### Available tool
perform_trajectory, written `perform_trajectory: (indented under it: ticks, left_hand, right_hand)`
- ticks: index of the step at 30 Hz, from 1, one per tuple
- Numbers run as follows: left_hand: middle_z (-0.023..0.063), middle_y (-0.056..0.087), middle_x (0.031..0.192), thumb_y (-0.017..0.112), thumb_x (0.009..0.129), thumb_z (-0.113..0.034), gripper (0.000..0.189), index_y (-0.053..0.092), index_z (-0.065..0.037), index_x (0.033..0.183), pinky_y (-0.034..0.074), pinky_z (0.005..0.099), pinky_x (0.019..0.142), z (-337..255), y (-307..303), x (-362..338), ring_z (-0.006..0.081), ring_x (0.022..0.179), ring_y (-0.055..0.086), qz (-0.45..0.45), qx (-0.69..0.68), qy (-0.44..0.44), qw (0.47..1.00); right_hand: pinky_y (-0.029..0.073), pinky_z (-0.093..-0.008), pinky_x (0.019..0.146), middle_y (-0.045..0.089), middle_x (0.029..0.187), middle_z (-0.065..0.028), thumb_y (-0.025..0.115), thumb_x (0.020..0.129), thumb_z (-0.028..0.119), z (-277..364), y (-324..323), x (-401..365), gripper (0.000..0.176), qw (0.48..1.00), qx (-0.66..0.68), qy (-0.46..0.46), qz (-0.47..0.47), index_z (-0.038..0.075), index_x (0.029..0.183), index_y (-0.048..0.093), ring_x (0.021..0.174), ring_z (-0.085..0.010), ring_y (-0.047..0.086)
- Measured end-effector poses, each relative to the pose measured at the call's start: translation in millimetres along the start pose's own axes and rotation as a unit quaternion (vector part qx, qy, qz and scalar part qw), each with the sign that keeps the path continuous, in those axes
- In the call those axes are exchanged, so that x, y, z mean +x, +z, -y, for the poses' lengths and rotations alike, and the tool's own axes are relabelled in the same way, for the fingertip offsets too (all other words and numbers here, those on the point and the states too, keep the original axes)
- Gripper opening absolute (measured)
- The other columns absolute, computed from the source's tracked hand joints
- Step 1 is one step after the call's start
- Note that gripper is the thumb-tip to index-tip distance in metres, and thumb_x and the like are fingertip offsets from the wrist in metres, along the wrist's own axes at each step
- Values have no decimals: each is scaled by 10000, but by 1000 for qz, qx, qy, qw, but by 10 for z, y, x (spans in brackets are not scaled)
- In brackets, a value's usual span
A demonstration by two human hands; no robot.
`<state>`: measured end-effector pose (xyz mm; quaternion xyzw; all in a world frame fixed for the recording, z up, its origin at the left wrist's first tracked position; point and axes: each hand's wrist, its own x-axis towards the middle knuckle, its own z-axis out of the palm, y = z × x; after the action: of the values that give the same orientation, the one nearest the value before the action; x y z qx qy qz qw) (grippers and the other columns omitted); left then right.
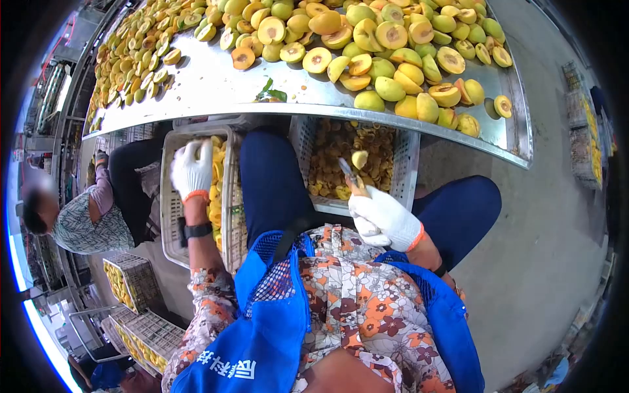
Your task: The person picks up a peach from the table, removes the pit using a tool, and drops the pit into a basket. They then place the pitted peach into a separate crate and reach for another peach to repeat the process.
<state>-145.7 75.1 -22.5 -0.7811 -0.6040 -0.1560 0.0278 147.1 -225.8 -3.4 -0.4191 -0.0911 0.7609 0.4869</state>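
My left hand [191, 171], in a white glove with an orange cuff, is over the left side of a pale plastic crate [169, 229]. Its fingers look apart, with nothing visible in them. Yellow peach halves [216, 209] fill that crate beside the glove. My right hand [386, 219], gloved the same way, grips the wooden handle of a small knife [354, 178], blade pointing away from me. Just past the blade, a pale yellow piece [360, 159] shows over a second crate [407, 164], which holds brown and yellow peach scraps [341, 154].
A metal table [216, 78] in front carries many peach halves [391, 35] and some green leaves [272, 93]. At left sits another person [92, 219] in a patterned top. Fruit-filled crates [131, 281] stand on the floor at left, with more stacked crates [582, 124] at far right.
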Motion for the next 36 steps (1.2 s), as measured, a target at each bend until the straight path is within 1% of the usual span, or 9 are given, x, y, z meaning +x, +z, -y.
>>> perform_trajectory:
  ticks: [1, 3, 9, 13, 21, 23, 25, 29, 36]
  left_hand:
    - [121, 709, 1115, 709, 877, -415, 310, 756, -128, 983, 515, 452, 907, -21, -100, -49, 335, 1042, 651, -93, 205, 83, 971]
    - [123, 708, 1108, 724, 860, -395, 311, 748, -125, 1012, 511, 457, 912, -52, 2, 172, 341, 1054, 642, -157, 29, 155, 975]
    - [194, 664, 1183, 709, 854, -415, 475, 664, -146, 1243, 513, 468, 937, -1845, 409, 659, 395, 1087, 630, 65, -261, 252, 929]
    - [220, 650, 1185, 717, 836, -394, 530, 598, -139, 1285, 523, 461, 904, -2494, 634, 1046, 415, 1087, 630, 108, -177, 255, 944]
    - [149, 671, 1007, 807, 764, -301, 510, 566, -60, 1143, 546, 413, 810, -2231, 535, 835, 295, 913, 673, 133, -363, 206, 899]
    - [90, 665, 1032, 761, 868, -253, 441, 577, -7, 1184, 548, 304, 801, -2093, 90, 532, 150, 919, 646, 237, -558, 104, 789]
    - [80, 663, 1026, 711, 895, -222, 433, 574, -6, 1244, 539, 292, 825, -1914, -25, 277, 141, 915, 644, 234, -553, 173, 781]
    - [71, 653, 1065, 565, 962, -203, 275, 610, -8, 1150, 514, 283, 855, -1957, -295, -309, 140, 963, 629, 365, -734, 9, 573]
    - [86, 670, 1112, 451, 1068, -293, 357, 622, -10, 1201, 498, 310, 926, -2004, -318, -569, 154, 1011, 624, 292, -692, 61, 657]
  right_hand:
    - [267, -214, 362, 434, 637, 40, 556, 1042, 223, -47, -32, 17, 136, 1000, 2, -1, 1, 119, 1093, 486, 431, -40, 340]
    - [267, -217, 363, 441, 640, 37, 586, 1032, 252, -92, -73, 63, 197, 1000, 2, -4, -11, 114, 1130, 484, 427, -41, 338]
    - [293, -238, 376, 477, 662, 12, 599, 1029, 273, 15, 32, 127, 254, 997, -60, -16, -35, 90, 1164, 487, 435, -60, 360]
    - [297, -233, 388, 482, 674, 9, 596, 1030, 271, -9, 33, 77, 244, 996, -59, -35, -52, 89, 1153, 489, 441, -65, 366]
    - [396, -284, 426, 569, 685, -53, 626, 1011, 287, 61, 63, 114, 268, 971, -170, -124, -117, 52, 1101, 534, 498, -106, 529]
    - [521, -457, 620, 673, 847, -264, 679, 964, 322, 80, 78, 156, 449, 883, -359, -224, -205, -46, 1193, 563, 743, -425, 699]
    - [533, -468, 656, 680, 870, -283, 673, 966, 338, 183, 241, 112, 473, 841, -400, -290, -220, -50, 1204, 546, 835, -473, 691]
    - [537, -490, 657, 676, 866, -298, 659, 969, 343, 260, 426, 167, 470, 816, -426, -310, -238, -42, 1206, 534, 836, -481, 687]
    - [536, -540, 618, 657, 787, -314, 642, 972, 322, 156, 384, 232, 451, 752, -509, -318, -272, -57, 1179, 512, 751, -492, 674]
